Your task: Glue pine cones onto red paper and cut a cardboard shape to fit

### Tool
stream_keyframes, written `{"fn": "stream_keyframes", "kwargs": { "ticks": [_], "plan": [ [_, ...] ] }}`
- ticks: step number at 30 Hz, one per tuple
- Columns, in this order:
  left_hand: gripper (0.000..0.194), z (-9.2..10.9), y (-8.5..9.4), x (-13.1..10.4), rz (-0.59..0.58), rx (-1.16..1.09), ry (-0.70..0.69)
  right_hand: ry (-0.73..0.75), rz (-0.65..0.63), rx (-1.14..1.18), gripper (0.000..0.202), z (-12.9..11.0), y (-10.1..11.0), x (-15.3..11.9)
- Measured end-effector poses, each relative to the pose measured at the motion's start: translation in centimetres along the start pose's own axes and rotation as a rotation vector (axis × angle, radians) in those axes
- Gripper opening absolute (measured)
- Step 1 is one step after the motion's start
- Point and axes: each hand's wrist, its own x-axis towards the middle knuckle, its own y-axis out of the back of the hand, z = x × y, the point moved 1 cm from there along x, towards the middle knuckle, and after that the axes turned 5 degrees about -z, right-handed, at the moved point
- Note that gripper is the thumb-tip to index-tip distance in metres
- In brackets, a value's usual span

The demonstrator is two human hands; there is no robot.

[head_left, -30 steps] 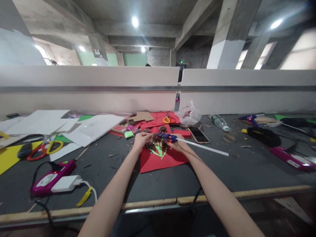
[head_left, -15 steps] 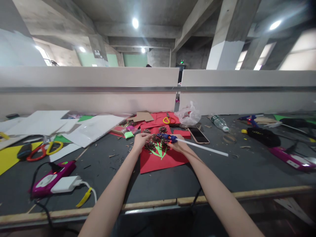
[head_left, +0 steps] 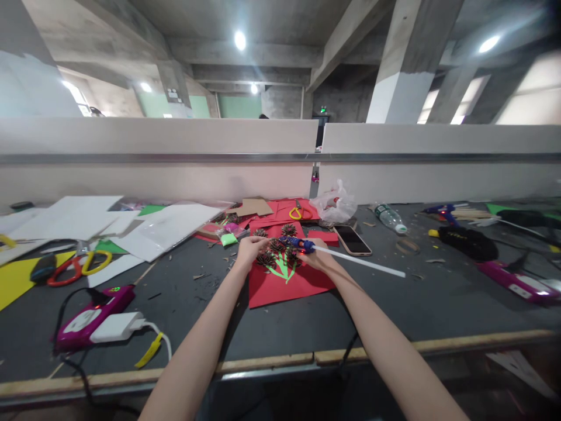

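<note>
My right hand (head_left: 323, 257) is closed around a blue glue gun (head_left: 300, 243), its nozzle pointing left over the pine cones. A long white glue stick (head_left: 368, 265) juts out of its back to the right. My left hand (head_left: 250, 249) has its fingers closed at a brown pine cone (head_left: 265, 259) on the left of the group; the fingertips show only in part. Several pine cones lie on a red sheet of paper (head_left: 280, 295). Below them, green strips (head_left: 283, 271) fan out on the sheet. The gun partly covers the middle cones.
Behind are red paper, yellow-handled scissors (head_left: 298, 211), a crumpled plastic bag (head_left: 335, 204), a phone (head_left: 353, 240) and a bottle (head_left: 390, 218). A purple power strip (head_left: 94, 318) and red-handled scissors (head_left: 65, 273) lie left. Another glue gun (head_left: 446, 213) is at the right.
</note>
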Motion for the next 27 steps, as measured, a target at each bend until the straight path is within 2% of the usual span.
{"fn": "stream_keyframes", "kwargs": {
  "ticks": [14,27],
  "plan": [
    [0.019,-0.23,0.16,0.20,-0.009,0.008,-0.010,0.009,0.006,-0.057,0.015,-0.32,0.31,-0.15],
    [0.021,0.40,0.03,-0.26,0.004,0.006,0.017,0.013,-0.012,-0.084,0.014,-0.22,0.24,-0.23]
  ]
}}
